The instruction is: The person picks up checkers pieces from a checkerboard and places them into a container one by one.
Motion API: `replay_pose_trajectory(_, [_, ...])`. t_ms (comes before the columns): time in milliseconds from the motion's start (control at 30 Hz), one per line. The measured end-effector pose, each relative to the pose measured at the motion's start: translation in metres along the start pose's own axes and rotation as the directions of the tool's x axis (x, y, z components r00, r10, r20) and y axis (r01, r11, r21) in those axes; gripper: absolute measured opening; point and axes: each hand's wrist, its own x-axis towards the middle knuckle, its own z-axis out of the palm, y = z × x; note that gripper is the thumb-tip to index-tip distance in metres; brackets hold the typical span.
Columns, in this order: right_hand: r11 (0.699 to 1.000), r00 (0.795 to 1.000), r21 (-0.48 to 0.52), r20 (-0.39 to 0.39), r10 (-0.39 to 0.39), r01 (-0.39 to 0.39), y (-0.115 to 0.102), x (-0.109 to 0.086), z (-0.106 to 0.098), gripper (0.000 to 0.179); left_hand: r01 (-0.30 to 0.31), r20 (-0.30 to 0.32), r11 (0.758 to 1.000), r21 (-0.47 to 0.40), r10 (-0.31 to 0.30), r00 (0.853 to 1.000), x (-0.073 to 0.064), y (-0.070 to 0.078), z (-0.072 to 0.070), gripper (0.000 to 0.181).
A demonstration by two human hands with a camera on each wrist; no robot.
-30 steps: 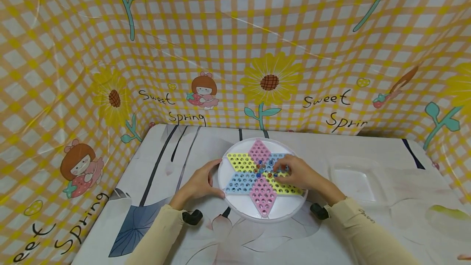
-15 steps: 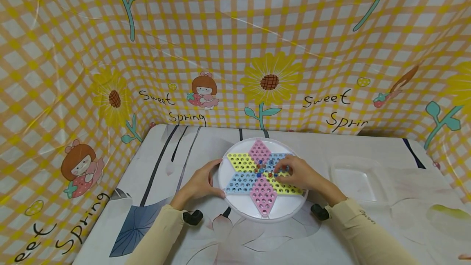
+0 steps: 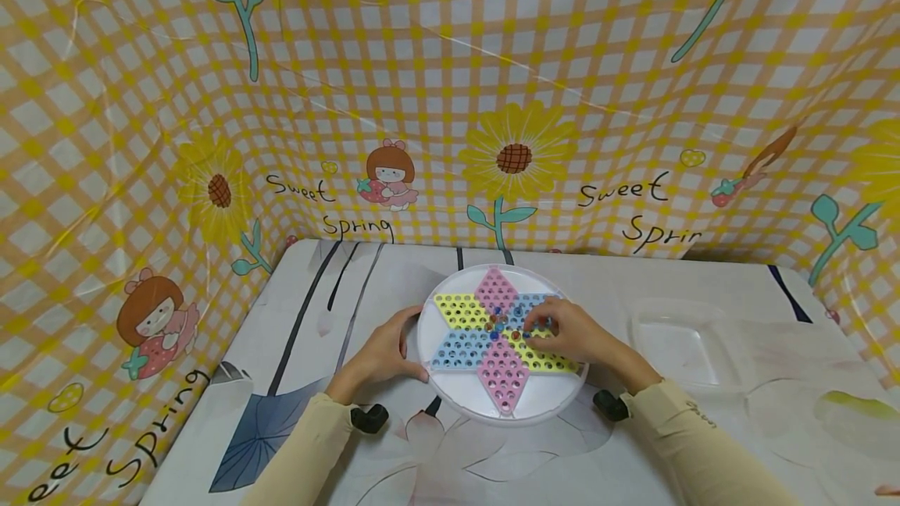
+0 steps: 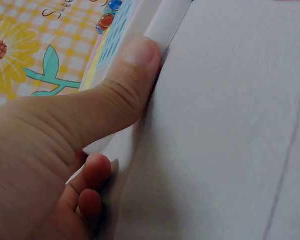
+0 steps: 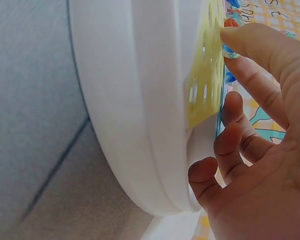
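Note:
A round white Chinese checkers board (image 3: 457, 390) with a pink, yellow and blue star lies on the table. Several glass marbles (image 3: 498, 325) in blue and orange-red sit around its middle. My left hand (image 3: 380, 348) holds the board's left rim, the thumb laid along the near side; in the left wrist view two fingertips curl below the rim. Over the board's right side, my right hand (image 3: 571, 332) pinches a clear-and-blue marble (image 5: 230, 52) between thumb and index finger, low over the yellow point. Its other fingers curl loosely beside the board's edge.
A clear plastic tray (image 3: 727, 361) stands on the table to the right of the board. The flower-printed tablecloth (image 3: 492, 467) covers the tabletop. A yellow checked sheet (image 3: 436, 84) rises behind it and on both sides.
Almost nothing differs. Both hands keep their places on and over the board, and the marbles look the same; the head view shifts very slightly.

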Motion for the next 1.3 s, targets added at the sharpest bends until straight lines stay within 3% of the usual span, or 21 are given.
replay_pose_trajectory(733, [0.999, 0.999, -0.014, -0.004, -0.032, 0.032, 0.002, 0.0, 0.0, 0.014, -0.019, -0.033, 0.999, -0.035, 0.017, 0.999, -0.001, -0.003, 0.002, 0.103])
replay_pose_trajectory(1100, [0.999, 0.999, 0.0, -0.018, 0.038, -0.038, -0.004, -0.001, -0.005, 0.016, -0.028, -0.033, 1.0, -0.011, 0.028, 0.999, -0.002, -0.003, 0.003, 0.106])
replay_pose_trajectory(1300, [1.0, 0.998, 0.027, -0.053, 0.015, -0.014, -0.003, -0.002, -0.01, 0.017, -0.012, -0.031, 1.0, 0.0, 0.012, 0.999, -0.002, -0.002, 0.003, 0.107])
